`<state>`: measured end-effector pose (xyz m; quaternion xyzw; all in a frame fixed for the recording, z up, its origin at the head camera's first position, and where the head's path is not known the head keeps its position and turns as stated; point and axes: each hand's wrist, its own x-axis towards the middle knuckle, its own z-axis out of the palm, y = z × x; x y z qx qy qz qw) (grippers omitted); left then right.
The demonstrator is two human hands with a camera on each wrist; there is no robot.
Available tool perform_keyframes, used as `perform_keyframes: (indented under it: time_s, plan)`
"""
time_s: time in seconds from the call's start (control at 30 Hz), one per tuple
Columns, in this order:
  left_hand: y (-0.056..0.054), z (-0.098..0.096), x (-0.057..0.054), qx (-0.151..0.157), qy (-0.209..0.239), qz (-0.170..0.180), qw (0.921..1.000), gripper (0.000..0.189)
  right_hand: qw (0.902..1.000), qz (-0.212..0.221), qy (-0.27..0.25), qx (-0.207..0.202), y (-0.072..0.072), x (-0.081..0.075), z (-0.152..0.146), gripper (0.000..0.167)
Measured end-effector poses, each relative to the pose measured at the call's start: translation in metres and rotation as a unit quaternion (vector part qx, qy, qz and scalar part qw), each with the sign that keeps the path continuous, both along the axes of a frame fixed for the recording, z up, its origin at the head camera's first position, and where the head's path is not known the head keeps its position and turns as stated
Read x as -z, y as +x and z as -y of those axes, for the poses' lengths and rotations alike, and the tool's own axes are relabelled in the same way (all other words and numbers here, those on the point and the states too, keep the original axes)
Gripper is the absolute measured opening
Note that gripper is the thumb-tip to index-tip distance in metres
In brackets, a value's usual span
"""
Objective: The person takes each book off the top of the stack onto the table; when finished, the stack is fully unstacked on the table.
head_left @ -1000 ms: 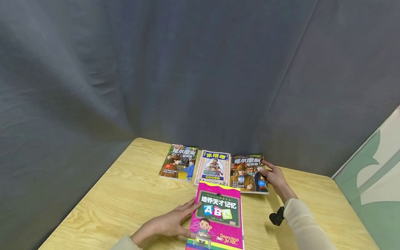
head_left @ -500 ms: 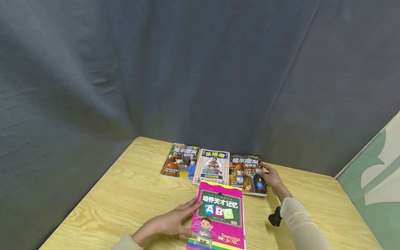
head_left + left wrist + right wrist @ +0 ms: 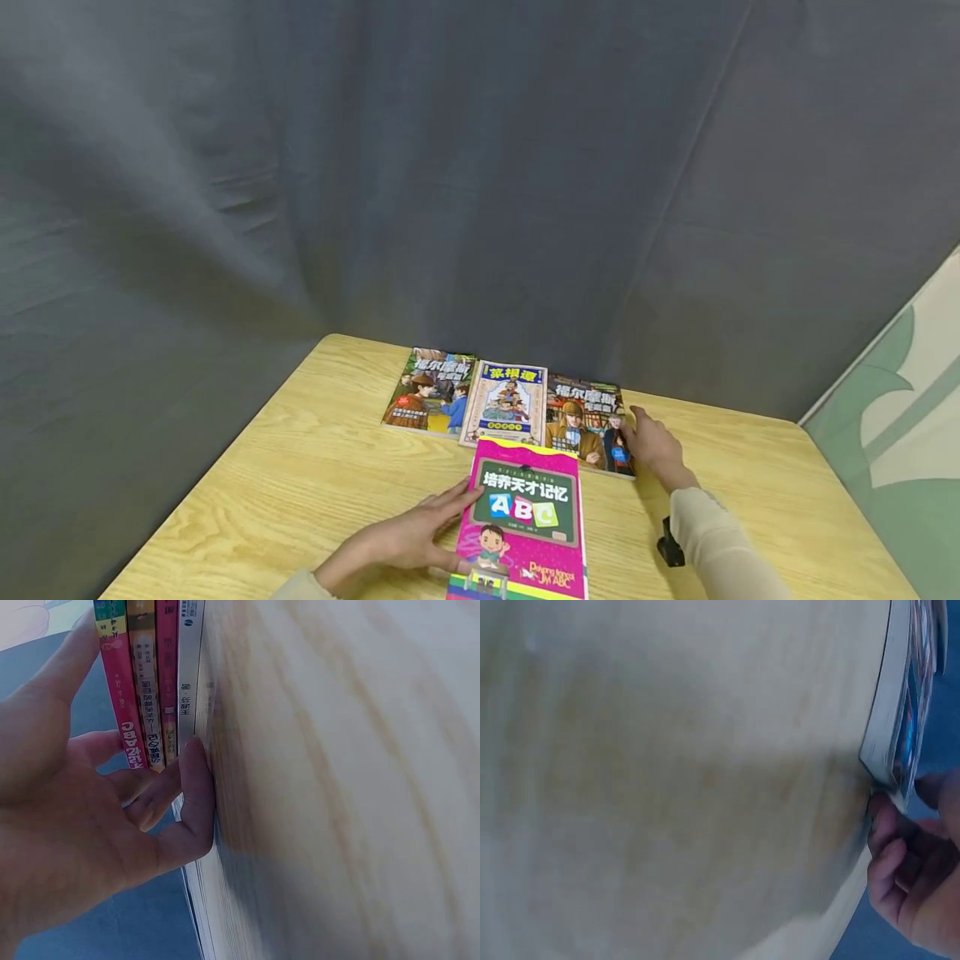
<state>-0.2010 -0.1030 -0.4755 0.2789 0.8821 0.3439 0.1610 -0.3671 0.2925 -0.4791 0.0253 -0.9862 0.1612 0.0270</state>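
A pink ABC book (image 3: 525, 533) lies on top of a stack at the table's front, with several book spines (image 3: 150, 682) below it in the left wrist view. My left hand (image 3: 412, 529) rests against the stack's left side, thumb and fingers spread along it. Farther back three books lie in a row: a detective book (image 3: 431, 392), a pale book with a blue title band (image 3: 506, 404) and a second detective book (image 3: 588, 425). At that last book's right edge, my right hand (image 3: 656, 446) touches the side; the right wrist view shows bent fingers (image 3: 889, 862) by its corner.
The wooden table (image 3: 300, 467) ends at a dark grey curtain (image 3: 480, 183) behind the row. A green and white wall panel (image 3: 892, 433) stands at the right. A black device (image 3: 670, 546) hangs at the right wrist.
The right-hand detective book has shifted left and turned slightly against the pale book. My right hand has slid from its upper right corner down along its right edge. The left hand stays put.
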Motion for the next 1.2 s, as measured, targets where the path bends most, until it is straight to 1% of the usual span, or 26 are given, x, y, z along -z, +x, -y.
perform_keyframes:
  time_s: [0.07, 0.13, 0.2, 0.3, 0.33, 0.37, 0.4, 0.43, 0.47, 0.53, 0.6, 0.63, 0.7, 0.77, 0.83, 0.93, 1.07, 1.2]
  plan:
    - [0.0, -0.004, 0.002, -0.002, -0.001, -0.003, 1.0, 0.095, 0.9995, -0.032, 0.002, 0.005, 0.008, -0.001, 0.003, 0.05]
    - [0.0, -0.007, 0.003, -0.004, -0.004, -0.007, 1.0, 0.096, 0.9963, -0.085, 0.001, 0.008, 0.021, -0.004, 0.009, 0.047]
    - [-0.001, -0.01, 0.004, -0.004, -0.01, -0.01, 0.9999, 0.097, 0.9892, -0.146, -0.003, 0.015, 0.035, -0.009, 0.016, 0.046]
    - [-0.001, -0.009, 0.003, -0.001, -0.01, -0.008, 0.9999, 0.097, 0.9743, -0.224, -0.01, 0.025, 0.059, -0.019, 0.029, 0.044]
    - [-0.001, -0.008, 0.002, -0.001, -0.009, -0.006, 0.9999, 0.097, 0.9705, -0.239, -0.011, 0.027, 0.066, -0.023, 0.032, 0.043]
    - [-0.001, -0.008, 0.001, -0.002, -0.008, -0.004, 1.0, 0.097, 0.9693, -0.244, -0.016, 0.023, 0.073, -0.027, 0.035, 0.042]
    - [-0.001, -0.008, 0.0, -0.004, -0.007, -0.002, 1.0, 0.096, 0.9701, -0.241, -0.023, 0.014, 0.08, -0.031, 0.039, 0.042]
    - [-0.001, -0.009, -0.001, -0.005, -0.004, -0.001, 1.0, 0.096, 0.973, -0.229, -0.032, 0.004, 0.087, -0.033, 0.043, 0.042]
    - [-0.001, -0.009, -0.002, -0.006, -0.003, 0.001, 1.0, 0.097, 0.9776, -0.205, -0.045, -0.008, 0.094, -0.034, 0.047, 0.043]
    - [0.0, -0.009, -0.002, -0.008, -0.002, 0.001, 1.0, 0.097, 0.9878, -0.135, -0.074, -0.027, 0.108, -0.034, 0.056, 0.048]
    - [0.001, -0.01, -0.002, -0.008, -0.001, 0.001, 1.0, 0.097, 0.9929, -0.058, -0.099, -0.032, 0.122, -0.03, 0.066, 0.058]
    - [0.001, -0.011, -0.002, -0.009, -0.001, 0.001, 1.0, 0.097, 0.9935, -0.027, -0.105, -0.034, 0.127, -0.026, 0.07, 0.064]
    - [0.002, -0.011, -0.001, -0.01, 0.0, 0.004, 0.9999, 0.097, 0.9918, 0.03, -0.12, -0.033, 0.136, -0.019, 0.076, 0.075]
    - [0.002, -0.011, -0.002, -0.011, 0.001, 0.005, 0.9999, 0.096, 0.9879, 0.065, -0.137, -0.032, 0.14, -0.013, 0.081, 0.086]
    - [0.002, -0.011, -0.001, -0.01, 0.001, 0.006, 0.9999, 0.096, 0.9832, 0.085, -0.158, -0.034, 0.142, -0.008, 0.084, 0.092]
    - [0.003, -0.011, 0.0, -0.007, -0.001, 0.004, 1.0, 0.096, 0.9763, 0.098, -0.19, -0.035, 0.141, -0.004, 0.084, 0.096]
    - [0.004, -0.011, 0.0, 0.001, 0.006, -0.007, 1.0, 0.096, 0.9671, 0.106, -0.229, -0.033, 0.142, -0.003, 0.082, 0.096]
    - [0.004, -0.01, -0.001, 0.017, 0.013, -0.016, 0.9996, 0.094, 0.9577, 0.111, -0.264, -0.024, 0.145, -0.005, 0.078, 0.094]
